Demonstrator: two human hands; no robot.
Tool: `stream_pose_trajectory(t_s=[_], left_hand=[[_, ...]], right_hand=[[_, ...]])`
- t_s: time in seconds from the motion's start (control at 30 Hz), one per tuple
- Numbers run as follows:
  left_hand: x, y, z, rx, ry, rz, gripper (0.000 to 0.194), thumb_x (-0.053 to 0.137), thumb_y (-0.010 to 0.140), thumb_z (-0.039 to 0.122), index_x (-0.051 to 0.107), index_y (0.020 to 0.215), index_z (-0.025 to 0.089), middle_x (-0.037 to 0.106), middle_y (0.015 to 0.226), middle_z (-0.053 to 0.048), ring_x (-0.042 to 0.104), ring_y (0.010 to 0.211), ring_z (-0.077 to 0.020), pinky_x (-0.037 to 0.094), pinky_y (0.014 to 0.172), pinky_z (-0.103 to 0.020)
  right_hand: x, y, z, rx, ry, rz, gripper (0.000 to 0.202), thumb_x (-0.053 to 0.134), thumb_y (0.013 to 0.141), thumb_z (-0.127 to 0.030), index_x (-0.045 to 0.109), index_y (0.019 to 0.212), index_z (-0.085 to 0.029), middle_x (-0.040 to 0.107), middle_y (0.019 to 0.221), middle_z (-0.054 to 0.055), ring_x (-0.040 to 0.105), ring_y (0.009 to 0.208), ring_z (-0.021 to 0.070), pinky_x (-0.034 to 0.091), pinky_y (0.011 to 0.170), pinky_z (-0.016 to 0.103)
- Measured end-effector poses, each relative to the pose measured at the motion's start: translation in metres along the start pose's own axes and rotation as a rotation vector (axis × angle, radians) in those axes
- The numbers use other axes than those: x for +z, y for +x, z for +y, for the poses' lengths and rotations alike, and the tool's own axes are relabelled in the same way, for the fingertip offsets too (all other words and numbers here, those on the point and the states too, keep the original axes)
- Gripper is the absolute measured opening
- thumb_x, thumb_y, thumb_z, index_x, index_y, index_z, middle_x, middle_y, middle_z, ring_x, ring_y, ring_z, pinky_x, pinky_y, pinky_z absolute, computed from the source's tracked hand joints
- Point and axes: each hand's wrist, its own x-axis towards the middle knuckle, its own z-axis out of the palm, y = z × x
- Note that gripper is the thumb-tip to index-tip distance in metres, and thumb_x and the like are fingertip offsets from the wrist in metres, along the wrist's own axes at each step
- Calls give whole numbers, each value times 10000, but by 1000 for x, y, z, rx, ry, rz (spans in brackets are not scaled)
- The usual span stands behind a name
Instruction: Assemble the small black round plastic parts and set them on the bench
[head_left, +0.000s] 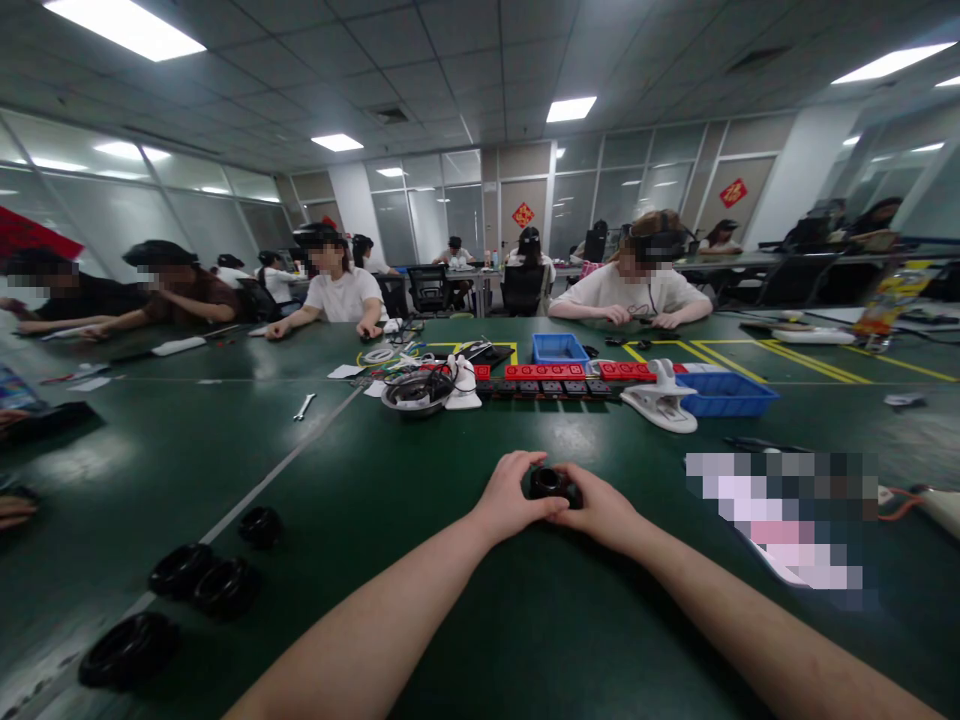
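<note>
My left hand [511, 497] and my right hand [604, 507] meet above the green tabletop in front of me. Between them they grip a small, black, glossy ring-shaped piece [550, 482] with a round hole facing up. Fingers of both hands curl round its sides, and the thumbs come together at its near side. Part of the piece is covered by the fingers; its exact kind cannot be made out. To the left lie several similar black rings: a small one [260, 526], two close together [181, 569] [225, 586], and a larger one [129, 650] nearest me.
Beyond my hands stand a metal bowl of cables [417, 392], a red-and-black strip [551, 380], a white clamp [664, 400] and blue bins [727, 394] [560, 349]. A wrench [304, 407] lies left. A blurred-out item [787, 520] lies right. Several people sit around.
</note>
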Motion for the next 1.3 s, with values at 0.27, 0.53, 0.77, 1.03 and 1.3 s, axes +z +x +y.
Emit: stream_pose_trajectory(t_s=[0.27,0.53,0.77,1.03,1.3], left_hand=[[-3,3,-4,62,21,-65,424,627,613,393,550,990,215,559,897,-25,480,888,-172,372,794,-283],[-5,6,-5,-3,-22,-93,492,662,565,390,543,1012,221,559,942,-37,492,902,-192,379,795,-309],[-7,8,-6,-28,-54,-136,488,654,584,366,538,1040,237,557,990,-37,496,935,-193,373,825,-319],[-7,7,-3,-80,-49,-114,472,652,583,359,552,1030,244,559,1014,-37,497,946,-196,359,855,-320],[7,1,5,-203,166,84,457,619,581,446,568,996,263,556,853,-38,499,828,-209,386,762,-333]], right_hand=[[-2,7,11,-130,56,-77,406,612,617,-311,532,992,-176,576,939,46,522,830,194,389,709,292],[-9,10,7,-115,100,-148,317,600,634,-282,557,922,-157,583,799,16,517,703,160,382,609,247],[-13,11,7,-145,147,-210,325,601,637,-288,550,934,-168,576,827,10,514,728,158,379,636,251],[-7,11,7,-45,104,-95,254,610,612,-314,565,798,-147,532,685,-7,478,624,133,346,538,221],[6,5,1,80,-58,118,228,609,583,-354,509,683,-174,543,695,2,488,636,143,329,524,219]])
